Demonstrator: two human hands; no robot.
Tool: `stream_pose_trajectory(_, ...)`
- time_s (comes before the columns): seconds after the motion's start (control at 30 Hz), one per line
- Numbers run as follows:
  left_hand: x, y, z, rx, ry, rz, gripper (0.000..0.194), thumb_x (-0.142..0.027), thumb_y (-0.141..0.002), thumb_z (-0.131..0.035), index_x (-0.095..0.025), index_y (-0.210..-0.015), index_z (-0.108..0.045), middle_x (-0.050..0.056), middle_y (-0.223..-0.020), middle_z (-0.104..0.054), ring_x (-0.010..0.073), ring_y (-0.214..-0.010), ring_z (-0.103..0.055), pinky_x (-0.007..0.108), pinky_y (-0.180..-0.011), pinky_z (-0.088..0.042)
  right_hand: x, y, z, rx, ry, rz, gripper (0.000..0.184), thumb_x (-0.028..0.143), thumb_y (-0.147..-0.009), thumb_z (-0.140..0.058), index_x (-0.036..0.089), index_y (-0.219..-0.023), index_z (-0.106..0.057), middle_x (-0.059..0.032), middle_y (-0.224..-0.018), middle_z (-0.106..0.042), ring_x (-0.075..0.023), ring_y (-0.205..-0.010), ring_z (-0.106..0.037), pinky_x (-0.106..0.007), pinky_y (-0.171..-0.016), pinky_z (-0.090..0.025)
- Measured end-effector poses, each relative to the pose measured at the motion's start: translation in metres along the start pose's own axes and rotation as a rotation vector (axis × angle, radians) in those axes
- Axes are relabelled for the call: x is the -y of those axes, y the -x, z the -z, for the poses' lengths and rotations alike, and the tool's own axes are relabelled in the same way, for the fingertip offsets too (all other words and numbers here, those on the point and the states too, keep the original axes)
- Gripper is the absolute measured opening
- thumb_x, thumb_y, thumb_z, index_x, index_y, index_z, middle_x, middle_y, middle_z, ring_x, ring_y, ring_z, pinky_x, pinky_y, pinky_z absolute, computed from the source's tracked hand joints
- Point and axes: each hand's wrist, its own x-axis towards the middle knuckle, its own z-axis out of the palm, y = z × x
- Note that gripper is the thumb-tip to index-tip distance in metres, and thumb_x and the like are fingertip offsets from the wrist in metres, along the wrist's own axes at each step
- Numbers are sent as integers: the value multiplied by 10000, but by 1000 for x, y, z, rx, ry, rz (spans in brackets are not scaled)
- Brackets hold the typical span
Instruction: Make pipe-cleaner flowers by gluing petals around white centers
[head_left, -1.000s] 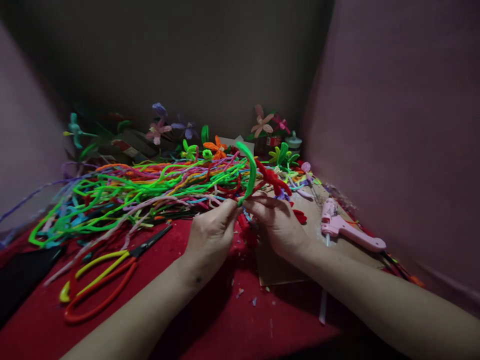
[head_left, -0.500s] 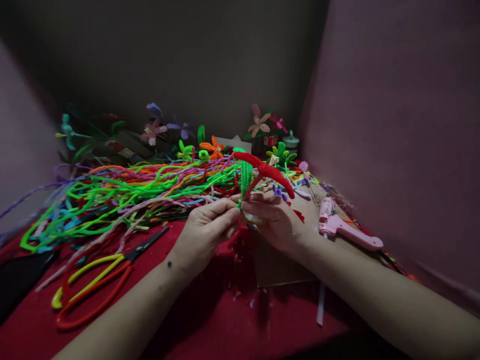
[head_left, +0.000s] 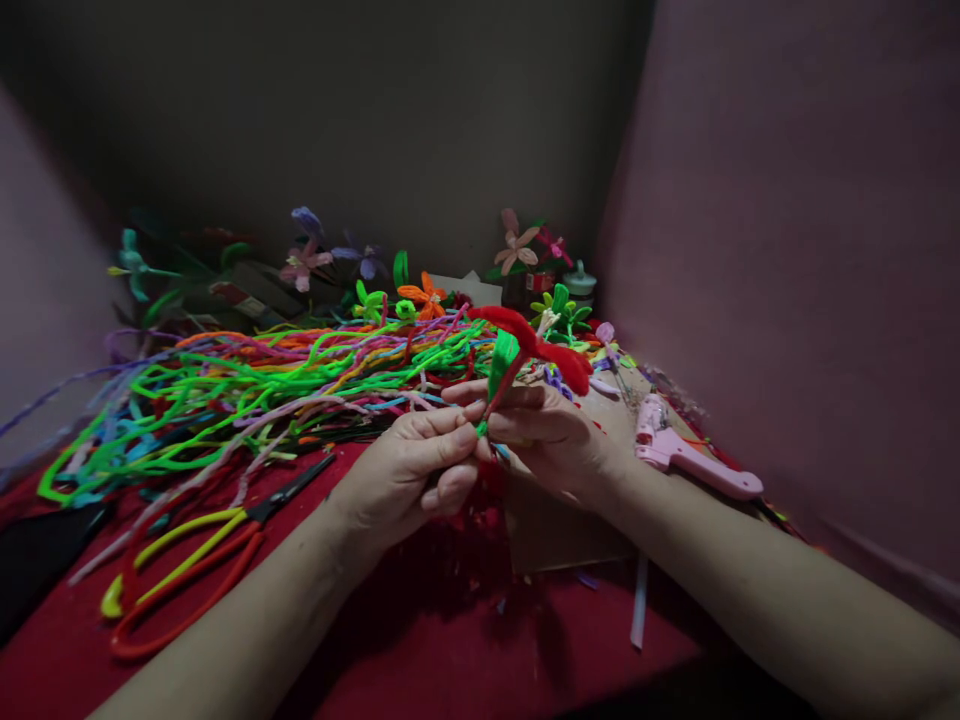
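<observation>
Between my two hands stands a pipe cleaner flower [head_left: 531,338] with red petals, a reddish stem and a green leaf [head_left: 502,362]. My left hand [head_left: 424,458] pinches the low part of the stem, where green is wrapped around it, between thumb and forefinger. On the other side, my right hand [head_left: 544,432] closes its thumb and fingers on the stem just above that spot. The fingertips of both hands nearly meet and hide much of the stem. The red petals spread above my right hand.
Many coloured pipe cleaners [head_left: 285,375] lie heaped at the left and back. Scissors [head_left: 240,540] with red and yellow handles rest at front left. A pink glue gun [head_left: 686,455] lies at right on cardboard [head_left: 559,535]. Finished flowers [head_left: 516,243] stand behind, near the wall.
The flower has turned and dropped slightly in my fingers, so its leaf and petals face another way. Both hands have shifted a little lower, and more of my right fingers show behind the stem.
</observation>
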Motion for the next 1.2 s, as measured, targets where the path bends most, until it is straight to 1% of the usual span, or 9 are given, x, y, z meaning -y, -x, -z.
stream_pose_trajectory(0.13,-4,1,-2,-72,-146,-36,253,-346,-766,-615,-141,-629,-560,-52,-423,-409,26,-350,-245,177,-370,-154,-3,1,2,-57,38,2,172,224,-659,-696,211,-826,-734,-26,-994,-695,-194,-858,-631,-345,-829,-465)
stream_pose_trajectory(0.27,-8,2,-8,-215,-524,-212,255,-315,-802,-563,-152,-607,-581,1,-515,-533,76,-438,-408,205,-424,-313,-7,0,3,-103,52,8,189,248,-680,-686,205,-860,-725,-24,-798,-701,-181,-728,-626,-341,-747,-485)
stream_pose_trajectory(0.37,-4,1,-9,-319,-792,-399,144,-284,-799,-568,-167,-808,-652,45,-783,-668,131,-637,-563,243,-594,-439,-9,-1,2,-149,39,33,172,235,-675,-693,209,-842,-722,-3,-692,-675,-155,-629,-597,-325,-693,-480)
stream_pose_trajectory(0.43,2,0,-6,-385,-1004,-543,214,-278,-795,-582,-176,-974,-636,60,-930,-685,153,-769,-600,252,-687,-446,-10,-1,0,-196,32,51,138,216,-651,-708,207,-788,-722,-5,-718,-684,-155,-662,-602,-320,-717,-473)
stream_pose_trajectory(0.6,14,0,4,-491,-1463,-802,145,-216,-848,-491,-154,-814,-617,25,-689,-635,114,-589,-545,226,-597,-395,-14,0,-2,-251,39,57,147,195,-662,-711,207,-808,-728,-10,-787,-709,-153,-757,-625,-329,-836,-429)
stream_pose_trajectory(0.67,14,0,3,-478,-1462,-809,166,-205,-857,-474,-160,-769,-607,5,-638,-597,100,-555,-520,210,-575,-384,-15,1,-3,-253,44,51,158,194,-664,-711,209,-820,-732,-8,-781,-709,-155,-766,-623,-330,-852,-421)
stream_pose_trajectory(0.83,10,0,-2,-470,-1253,-642,172,-243,-865,-473,-167,-815,-619,-27,-591,-548,85,-520,-481,181,-534,-375,-14,1,-4,-271,85,69,106,198,-660,-714,212,-763,-729,-2,-759,-697,-155,-742,-605,-323,-805,-437)
stream_pose_trajectory(1.07,10,-1,-1,-441,-1242,-637,157,-238,-844,-485,-181,-755,-601,-30,-595,-535,87,-529,-467,186,-539,-364,-14,2,-3,-254,106,78,110,206,-689,-693,223,-793,-722,-7,-805,-699,-167,-784,-611,-343,-825,-433)
stream_pose_trajectory(1.2,7,0,-7,-462,-1027,-535,188,-254,-840,-488,-177,-705,-595,-49,-528,-448,78,-476,-380,187,-473,-322,-12,2,-3,-202,142,136,118,223,-718,-673,237,-823,-722,0,-830,-699,-173,-839,-611,-354,-865,-426)
